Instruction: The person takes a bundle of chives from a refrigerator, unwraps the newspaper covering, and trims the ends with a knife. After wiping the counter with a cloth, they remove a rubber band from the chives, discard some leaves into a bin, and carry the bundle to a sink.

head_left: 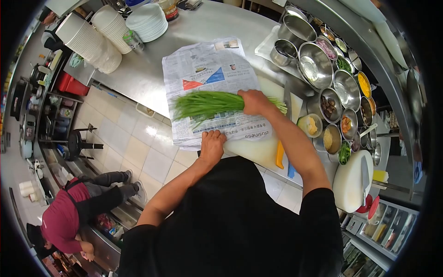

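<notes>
A bunch of long green chives (210, 102) lies across a spread sheet of newspaper (182, 69), leaf ends to the left and pale stem ends to the right. My right hand (254, 101) is closed around the bunch near its stems. At the near edge of the newspaper, my left hand (212, 144) has its fingers curled on the paper, with the thumb hidden. Under the paper's right side sits a white cutting board (258, 154). A knife with a yellow handle (280, 154) lies on that board, its blade partly hidden under my right forearm.
Metal bowls (315, 64) of ingredients crowd the right side. A second white board (353, 184) with another knife (364, 173) is at the lower right. Stacked paper bowls (87, 41) and white plates (146, 22) stand back left. A person (69, 217) bends over at the lower left.
</notes>
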Available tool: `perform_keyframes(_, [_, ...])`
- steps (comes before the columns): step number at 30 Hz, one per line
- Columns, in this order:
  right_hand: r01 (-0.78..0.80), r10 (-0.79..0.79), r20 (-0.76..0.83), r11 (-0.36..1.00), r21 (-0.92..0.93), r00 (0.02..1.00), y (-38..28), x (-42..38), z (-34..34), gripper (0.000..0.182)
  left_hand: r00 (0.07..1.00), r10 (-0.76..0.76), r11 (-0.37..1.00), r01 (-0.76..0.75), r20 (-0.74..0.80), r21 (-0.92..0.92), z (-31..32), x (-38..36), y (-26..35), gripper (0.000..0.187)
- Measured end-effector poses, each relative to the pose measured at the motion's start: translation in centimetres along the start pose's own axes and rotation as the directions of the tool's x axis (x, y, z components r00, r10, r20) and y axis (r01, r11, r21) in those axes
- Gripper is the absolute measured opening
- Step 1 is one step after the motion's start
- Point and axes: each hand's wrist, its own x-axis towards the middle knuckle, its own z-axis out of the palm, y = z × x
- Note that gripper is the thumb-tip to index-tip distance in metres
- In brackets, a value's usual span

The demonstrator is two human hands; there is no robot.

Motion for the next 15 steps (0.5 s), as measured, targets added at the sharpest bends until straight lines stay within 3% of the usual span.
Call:
perform_keyframes(2, [-0.021, 0.019, 0.053, 0.999, 0.031, 0.998, -0.1, 0.5, -2.1, 0.041, 0.998, -0.016, 1.0, 0.016, 0.053, 0.015, 0.1, 0.2, -0.3, 0.006])
perform_keyframes(4, [0.074, -0.083, 0.059, 0.987, 0.144, 0.995, -0.5, 0.3, -4.4, 0.045, 0.994, -0.031, 0.999, 0.028, 0.108, 0.03, -0.2, 0.7, -0.2, 0.005])
perform_keyframes(6, [0.09, -0.109, 0.073, 0.97, 0.225, 0.991, -1.0, 0.0, -6.6, 0.049, 0.874, -0.209, 0.977, 0.21, 0.439, 0.048, -1.5, 2.1, 0.4, 0.02])
perform_keyframes(7, [0.046, -0.091, 0.126, 0.946, 0.321, 0.988, -2.0, -0.4, -8.1, 0.052, 0.876, -0.202, 0.978, 0.203, 0.438, 0.046, -1.9, 2.9, 0.7, 0.02])
perform_keyframes(8, [-0.002, -0.078, 0.178, 0.911, 0.412, 0.981, -2.6, -0.5, -8.9, 0.055, 0.857, -0.238, 0.887, 0.383, 0.457, -0.257, -2.3, 3.9, 1.0, 0.037])
perform_keyframes(9, [-0.003, -0.074, 0.171, 0.912, 0.41, 0.983, -2.8, -0.4, -9.1, 0.055, 0.834, -0.26, 0.679, 0.517, 0.487, -0.521, -2.5, 5.0, 1.3, 0.053])
perform_keyframes(10, [0.038, -0.126, 0.154, 0.877, 0.478, 0.98, -2.8, -0.2, -9.1, 0.055, 0.837, -0.253, 0.685, 0.509, 0.485, -0.522, -2.3, 6.0, 1.8, 0.053])
perform_keyframes(11, [0.079, -0.178, 0.132, 0.836, 0.543, 0.975, -2.9, 0.0, -9.0, 0.056, 0.882, -0.275, 0.354, 0.463, 0.382, -0.813, -2.0, 7.2, 2.5, 0.063])
perform_keyframes(12, [0.078, -0.173, 0.125, 0.837, 0.542, 0.977, -3.2, 0.2, -8.5, 0.056, 0.896, -0.335, -0.033, 0.298, 0.292, -0.954, -1.9, 8.4, 2.7, 0.074])
perform_keyframes(14, [0.366, -0.307, -0.208, 0.669, 0.647, 0.929, -4.2, 0.5, -7.3, 0.052, 0.941, -0.337, 0.003, 0.05, 0.046, -0.999, -4.0, 12.2, 2.7, 0.054])
perform_keyframes(15, [0.398, -0.302, -0.267, 0.782, 0.479, 0.915, -5.0, -0.1, -7.7, 0.064, 0.932, -0.362, 0.067, 0.056, 0.028, -0.996, -6.8, 13.9, 3.7, 0.055])
